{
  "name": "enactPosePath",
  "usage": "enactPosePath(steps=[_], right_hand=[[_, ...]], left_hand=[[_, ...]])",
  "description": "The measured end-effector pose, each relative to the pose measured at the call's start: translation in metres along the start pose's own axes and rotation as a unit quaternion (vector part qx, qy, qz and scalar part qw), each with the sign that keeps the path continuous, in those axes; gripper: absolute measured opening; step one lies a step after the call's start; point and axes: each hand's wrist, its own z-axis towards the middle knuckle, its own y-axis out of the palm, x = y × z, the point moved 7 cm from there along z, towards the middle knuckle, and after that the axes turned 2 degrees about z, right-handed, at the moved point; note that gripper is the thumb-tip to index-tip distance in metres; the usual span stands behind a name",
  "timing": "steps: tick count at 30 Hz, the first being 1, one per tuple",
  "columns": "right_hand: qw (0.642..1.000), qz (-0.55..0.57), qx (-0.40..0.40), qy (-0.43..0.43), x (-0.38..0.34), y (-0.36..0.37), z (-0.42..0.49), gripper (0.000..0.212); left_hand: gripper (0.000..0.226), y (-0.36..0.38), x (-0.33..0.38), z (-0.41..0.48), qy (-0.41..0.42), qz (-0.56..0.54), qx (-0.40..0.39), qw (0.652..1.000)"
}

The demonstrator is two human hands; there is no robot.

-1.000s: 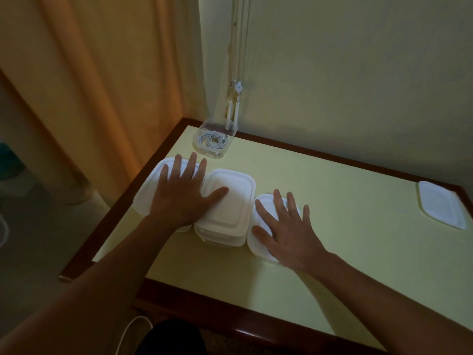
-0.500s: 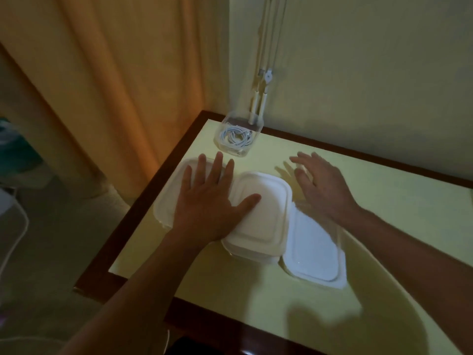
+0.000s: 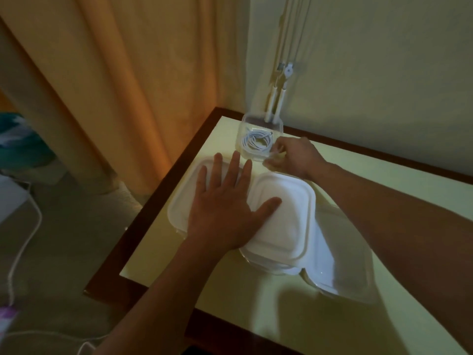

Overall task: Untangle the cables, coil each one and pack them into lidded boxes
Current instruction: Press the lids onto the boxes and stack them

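Three lidded white boxes sit in a row on the yellow-green table (image 3: pixel 399 190): a left box (image 3: pixel 184 198), a middle box (image 3: pixel 286 221) and a right box (image 3: pixel 340 272). My left hand (image 3: pixel 225 201) lies flat with spread fingers across the left box, thumb on the middle one. Behind them in the table's corner stands a clear open box (image 3: pixel 256 124) holding a coiled white cable (image 3: pixel 256 142). My right hand (image 3: pixel 291 155) grips that clear box at its near right rim, fingers curled over the edge.
An orange curtain (image 3: pixel 122 85) hangs left of the table. Blind cords (image 3: pixel 279 98) dangle on the wall behind the clear box. A white cable (image 3: pixel 23 242) trails on the floor at the left. The table has a dark wooden edge (image 3: pixel 143 226).
My right hand left the right box, reached back past the middle box and took hold of the clear box's rim. My left hand stayed flat on the left box. The view shifted left.
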Motion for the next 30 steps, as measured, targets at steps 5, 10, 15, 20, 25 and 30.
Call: enactPosePath(steps=[5, 10, 15, 20, 25, 30], right_hand=[[0.998, 0.041, 0.052, 0.019, 0.025, -0.024, -0.028, 0.026], [0.992, 0.068, 0.101, 0.044, 0.062, -0.057, -0.074, 0.029], [0.984, 0.075, 0.139, 0.088, 0.103, -0.096, -0.142, 0.03], [0.971, 0.09, 0.169, 0.144, 0.152, -0.117, -0.222, 0.03], [0.963, 0.095, 0.161, 0.192, 0.196, -0.107, -0.291, 0.027], [0.96, 0.095, 0.182, 0.191, 0.222, -0.101, -0.342, 0.023]], left_hand=[[0.095, -0.001, 0.0, 0.0, 0.0, 0.002, -0.005, 1.0], [0.1, -0.003, 0.0, 0.0, 0.005, -0.003, -0.006, 1.0], [0.111, -0.01, 0.002, 0.002, 0.017, 0.019, -0.003, 1.0], [0.113, -0.021, 0.009, 0.004, 0.022, 0.035, 0.001, 0.999], [0.084, -0.043, 0.092, -0.001, 0.06, -0.088, 0.049, 0.993], [0.079, -0.03, 0.215, -0.026, 0.201, -0.175, 0.043, 0.963]])
